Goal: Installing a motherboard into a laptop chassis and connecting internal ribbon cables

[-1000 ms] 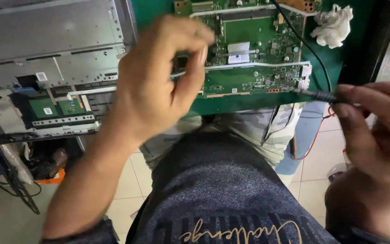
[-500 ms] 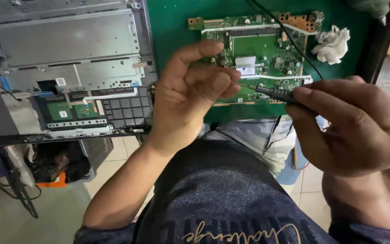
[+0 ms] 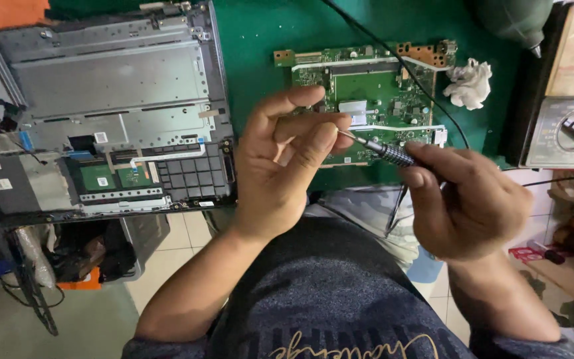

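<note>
My right hand point(image 3: 470, 199) grips a small precision screwdriver point(image 3: 383, 151) by its knurled metal shaft, tip pointing left. My left hand point(image 3: 287, 163) is raised in front of it, thumb and fingers pinched together at the screwdriver's tip; whether a screw sits between them is too small to tell. Behind both hands a green circuit board point(image 3: 373, 93) lies flat on a green mat point(image 3: 260, 60). An opened laptop chassis point(image 3: 107, 113) rests at the left, its metal inside facing up.
A crumpled white tissue point(image 3: 470, 83) lies right of the board. A black cable point(image 3: 426, 93) runs across the board. A meter with a dial point(image 3: 573, 129) stands at the right edge. Cluttered boxes and cables point(image 3: 54, 259) sit on the floor below left.
The view has shifted so the board and chassis sit lower in frame. My hands have come together, and the screwdriver tip now meets my left fingertips.
</note>
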